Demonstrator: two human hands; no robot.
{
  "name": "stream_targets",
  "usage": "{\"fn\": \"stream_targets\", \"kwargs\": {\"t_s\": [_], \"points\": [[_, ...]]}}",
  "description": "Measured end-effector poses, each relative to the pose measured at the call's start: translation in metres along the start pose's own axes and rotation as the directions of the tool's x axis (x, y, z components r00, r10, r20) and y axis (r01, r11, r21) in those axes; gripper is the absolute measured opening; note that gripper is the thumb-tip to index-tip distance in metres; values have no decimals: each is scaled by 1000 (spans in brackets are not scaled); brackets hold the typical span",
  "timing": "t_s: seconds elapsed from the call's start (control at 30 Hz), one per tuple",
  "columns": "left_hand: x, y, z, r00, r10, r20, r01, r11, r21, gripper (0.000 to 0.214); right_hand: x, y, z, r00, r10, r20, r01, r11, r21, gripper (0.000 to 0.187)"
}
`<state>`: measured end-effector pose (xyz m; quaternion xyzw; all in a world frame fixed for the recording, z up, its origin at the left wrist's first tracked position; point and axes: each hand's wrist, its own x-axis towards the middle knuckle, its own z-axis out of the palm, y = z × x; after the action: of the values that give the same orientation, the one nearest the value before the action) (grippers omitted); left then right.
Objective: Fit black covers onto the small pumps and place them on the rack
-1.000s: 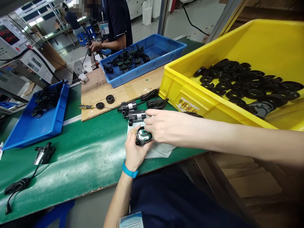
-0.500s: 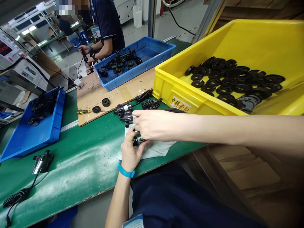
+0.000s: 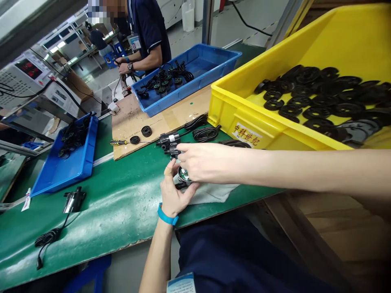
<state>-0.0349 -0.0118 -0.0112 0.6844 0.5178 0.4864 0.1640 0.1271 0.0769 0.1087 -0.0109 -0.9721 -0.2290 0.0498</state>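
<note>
My left hand (image 3: 174,194), with a blue band at the wrist, grips a small black pump (image 3: 184,175) whose open round end shows a green circuit board. Thumb and fingers curve around its sides. Over the same pump reaches my right hand (image 3: 197,162), fingers bent down at its rim; its fingertips are partly hidden, and what they pinch cannot be made out. A white cloth (image 3: 214,193) lies under the hands. Just beyond them are two black pumps, one with a white label (image 3: 171,138), the other (image 3: 172,150) partly covered by my right hand.
A yellow bin (image 3: 229,103) of black rings stands at right. Blue trays with corded parts sit at the back (image 3: 210,67) and left (image 3: 82,162). On cardboard (image 3: 171,112) lies a black disc (image 3: 146,131), near a screwdriver (image 3: 118,142). Another pump (image 3: 74,200) lies left. A co-worker (image 3: 149,36) stands behind.
The view has shifted, so the scene sits further right. More of the circuit board in the pump now shows between my hands. The left hand keeps its hold.
</note>
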Motion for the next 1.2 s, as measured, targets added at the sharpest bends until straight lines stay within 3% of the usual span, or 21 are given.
{"fn": "stream_targets", "kwargs": {"t_s": [0.1, 0.17, 0.23, 0.3, 0.4, 0.47, 0.6, 0.73, 0.83, 0.9, 0.97, 1.07, 1.2], "points": [[29, -15, -29, 993, -55, -106, 55, 998, 1, 47, 1, 1, -1, 1000, 0, 3, 0, 1000, -10, 28], [60, -37, -56, 951, -162, -264, 199, 973, 118, 37, 1, 2, -3, 999, -9, 43, 10, 1000, -15, 27], [96, -64, -81, 901, -283, -330, 398, 840, 368, 35, 2, 2, -5, 998, -10, 64, 11, 1000, -7, 28], [128, -90, -98, 866, -333, -374, 482, 758, 440, 45, 1, 2, -4, 999, -5, 33, 4, 1000, 4, 30], [158, -120, -103, 835, -386, -392, 543, 688, 481, 60, 0, 2, 0, 995, 13, -96, -12, 1000, 10, 35], [167, -134, -97, 831, -408, -377, 554, 664, 502, 57, -1, 2, 1, 990, 11, -140, -10, 1000, 7, 38], [170, -146, -86, 855, -400, -329, 518, 670, 531, 40, -1, 2, -2, 997, 20, -76, -19, 1000, 10, 36], [163, -140, -92, 866, -360, -349, 497, 698, 516, 39, -2, 4, -4, 1000, 7, -3, -7, 1000, -4, 37], [139, -127, -100, 876, -324, -358, 471, 733, 491, 47, -4, 5, -1, 1000, 5, -29, -4, 999, 34, 40], [113, -114, -106, 916, -278, -288, 394, 754, 526, 49, -5, 6, 2, 1000, -8, -27, 9, 999, 52, 41], [81, -95, -110, 960, -235, -150, 276, 740, 613, 47, -7, 8, 4, 999, -32, -11, 33, 999, 42, 40], [33, -63, -111, 958, -281, 48, 140, 610, 780, 37, -10, 11, 7, 998, -64, 0, 64, 997, 45, 41], [-10, -33, -107, 901, -410, 145, 36, 402, 915, 32, -14, 14, 9, 996, -89, -10, 89, 996, -14, 46]]}}
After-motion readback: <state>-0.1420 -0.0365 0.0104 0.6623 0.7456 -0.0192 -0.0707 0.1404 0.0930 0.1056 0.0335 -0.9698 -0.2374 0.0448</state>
